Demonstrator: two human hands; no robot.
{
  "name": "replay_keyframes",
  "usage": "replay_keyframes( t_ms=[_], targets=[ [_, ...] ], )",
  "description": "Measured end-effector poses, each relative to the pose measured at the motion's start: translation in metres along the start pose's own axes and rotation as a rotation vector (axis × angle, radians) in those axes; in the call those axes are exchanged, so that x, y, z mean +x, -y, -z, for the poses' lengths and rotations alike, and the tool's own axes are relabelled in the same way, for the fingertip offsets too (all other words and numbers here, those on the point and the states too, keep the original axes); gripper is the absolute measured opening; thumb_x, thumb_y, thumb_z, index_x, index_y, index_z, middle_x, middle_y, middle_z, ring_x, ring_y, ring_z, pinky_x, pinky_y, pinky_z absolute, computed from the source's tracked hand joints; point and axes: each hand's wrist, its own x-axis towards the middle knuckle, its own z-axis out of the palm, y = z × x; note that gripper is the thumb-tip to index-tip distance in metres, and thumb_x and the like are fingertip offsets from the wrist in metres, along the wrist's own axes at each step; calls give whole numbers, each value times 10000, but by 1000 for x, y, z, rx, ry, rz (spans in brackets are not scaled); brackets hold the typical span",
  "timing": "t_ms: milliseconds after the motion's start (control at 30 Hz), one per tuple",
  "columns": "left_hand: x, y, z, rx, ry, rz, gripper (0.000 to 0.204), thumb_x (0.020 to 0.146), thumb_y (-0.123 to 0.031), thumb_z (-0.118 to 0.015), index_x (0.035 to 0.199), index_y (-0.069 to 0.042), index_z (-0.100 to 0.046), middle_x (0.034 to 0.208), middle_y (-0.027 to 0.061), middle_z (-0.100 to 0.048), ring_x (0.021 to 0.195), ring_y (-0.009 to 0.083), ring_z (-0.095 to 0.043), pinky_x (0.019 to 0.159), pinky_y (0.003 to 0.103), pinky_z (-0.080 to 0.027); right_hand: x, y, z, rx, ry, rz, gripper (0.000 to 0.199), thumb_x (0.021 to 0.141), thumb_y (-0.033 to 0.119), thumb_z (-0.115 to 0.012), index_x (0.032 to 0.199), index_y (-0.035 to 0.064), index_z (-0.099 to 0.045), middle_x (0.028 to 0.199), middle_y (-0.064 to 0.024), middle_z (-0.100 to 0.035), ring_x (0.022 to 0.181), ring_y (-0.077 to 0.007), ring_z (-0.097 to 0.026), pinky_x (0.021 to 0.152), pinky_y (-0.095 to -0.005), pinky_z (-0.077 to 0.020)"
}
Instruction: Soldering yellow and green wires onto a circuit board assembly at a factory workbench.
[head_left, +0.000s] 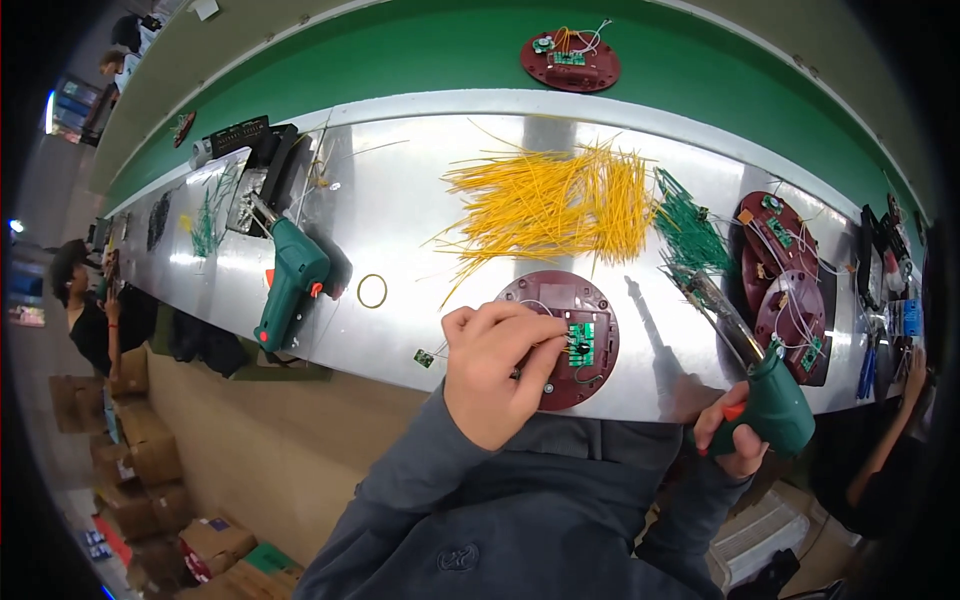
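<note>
A round maroon plastic housing [551, 393] lies on the metal bench in front of me, with a small green circuit board [581, 345] in it. My left hand [495, 370] is over the housing's left side, thumb and fingertips pinched at the board's left edge; whatever is between them is too small to name. My right hand [735, 430] grips a green soldering gun [782, 405] by its handle at the bench's near edge. The gun's long metal front points up and left toward a bundle of green wires [692, 225], away from the board.
A pile of yellow wires [555, 205] lies beyond the housing. Another green soldering gun [297, 275] rests at left, near a ring [372, 291] and a small loose board [424, 357]. Maroon housings [792, 300] are stacked at right; one more [570, 65] sits on the green ledge. Other people work at both sides.
</note>
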Motion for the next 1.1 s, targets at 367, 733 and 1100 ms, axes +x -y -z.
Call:
replay_keyframes(
  t_ms=[367,733,1100],
  targets=[
    [2,6,-22,-54,-142,8,159,725,31,-724,867,-32,-693,806,79,-663,761,230,-601,747,331,-442,-1,14,-3,-66,31,-35,542,764,282,-667,1121,-55,-437,683,-160,-546,450,-215,-513,420,-311,-428],
    [6,11,-22,-21,-145,-6,240,635,69,-695,856,-24,-689,757,74,-636,717,246,-588,709,333,-431,4,45,-26,-233,89,-89,453,773,271,-738,982,8,-433,671,-139,-560,422,-199,-522,365,-273,-363],
    [3,14,-26,-29,-137,6,260,607,27,-722,849,-61,-688,774,9,-615,733,205,-585,725,367,-382,5,56,-38,-579,54,-140,382,798,178,-664,1001,-18,-406,637,-134,-571,428,-175,-542,367,-260,-397]
  ],
)
